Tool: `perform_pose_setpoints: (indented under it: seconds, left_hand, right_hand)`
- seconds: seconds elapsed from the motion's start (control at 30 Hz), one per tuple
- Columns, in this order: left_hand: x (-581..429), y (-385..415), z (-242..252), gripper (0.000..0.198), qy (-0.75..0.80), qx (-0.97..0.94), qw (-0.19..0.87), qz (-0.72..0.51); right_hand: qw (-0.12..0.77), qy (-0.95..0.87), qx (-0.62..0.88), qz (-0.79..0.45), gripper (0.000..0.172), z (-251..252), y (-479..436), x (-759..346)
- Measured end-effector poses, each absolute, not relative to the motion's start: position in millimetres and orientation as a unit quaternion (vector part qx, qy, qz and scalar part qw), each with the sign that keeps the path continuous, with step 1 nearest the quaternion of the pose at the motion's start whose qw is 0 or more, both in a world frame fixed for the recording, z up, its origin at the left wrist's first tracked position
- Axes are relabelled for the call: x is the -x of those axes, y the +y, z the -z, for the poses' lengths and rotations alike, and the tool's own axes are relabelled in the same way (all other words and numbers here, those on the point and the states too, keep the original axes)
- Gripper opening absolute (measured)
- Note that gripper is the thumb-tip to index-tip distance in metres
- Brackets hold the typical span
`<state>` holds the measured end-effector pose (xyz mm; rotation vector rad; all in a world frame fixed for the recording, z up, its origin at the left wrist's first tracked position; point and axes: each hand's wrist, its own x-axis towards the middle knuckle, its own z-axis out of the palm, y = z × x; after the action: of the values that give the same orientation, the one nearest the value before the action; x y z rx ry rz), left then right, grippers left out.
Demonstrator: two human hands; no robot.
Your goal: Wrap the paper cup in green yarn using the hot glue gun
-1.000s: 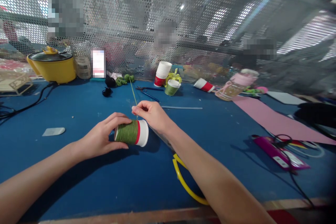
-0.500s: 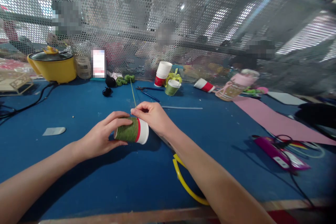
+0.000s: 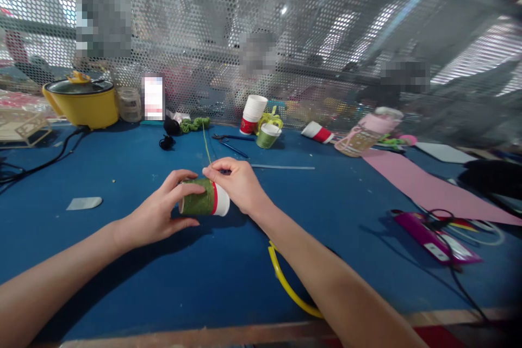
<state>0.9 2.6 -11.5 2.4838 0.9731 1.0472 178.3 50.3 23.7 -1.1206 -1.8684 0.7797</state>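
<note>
No readable text or labels anywhere.

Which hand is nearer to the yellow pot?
Left. The left hand, holding the wrapped paper cup, is in front and right of the yellow pot; the right hand, pinching yarn, is farther right.

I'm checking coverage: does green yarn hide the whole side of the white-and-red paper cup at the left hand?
No, the green yarn stops short, leaving the paper cup bare at its red band and white end.

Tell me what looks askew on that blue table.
A red-and-white paper cup lies on its side near the pink bottle, unlike the upright green cup nearby. I see nothing spilled.
</note>
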Motion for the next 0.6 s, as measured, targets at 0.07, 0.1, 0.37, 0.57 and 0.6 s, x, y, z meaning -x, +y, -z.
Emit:
perform_pose_setpoints:
  seconds: [0.07, 0.1, 0.37, 0.57, 0.6]
  left_hand:
    - [-1.7, 3.1, 12.5, 0.053, 0.353, -0.828, 0.199, -0.387]
    - [-2.4, 3.5, 13.3, 0.056, 0.368, -0.804, 0.239, -0.401]
    - [-7.5, 5.0, 16.5, 0.043, 0.414, -0.682, 0.472, -0.375]
    - [-7.1, 2.7, 11.3, 0.044, 0.418, -0.714, 0.429, -0.362]
    - [-7.1, 2.3, 10.6, 0.045, 0.419, -0.718, 0.424, -0.358]
  right_hand:
    - [0.419, -0.741, 0.441, -0.283, 0.013, -21.8, 50.4, -176.6]
    - [0.428, -0.742, 0.438, -0.275, 0.012, -20.5, 50.4, -175.7]
    - [0.442, -0.755, 0.418, -0.244, 0.014, -11.5, 49.4, -172.8]
    - [0.427, -0.777, 0.397, -0.235, 0.011, -16.1, 50.3, -175.7]
    - [0.425, -0.779, 0.395, -0.239, 0.011, -17.4, 50.0, -175.8]
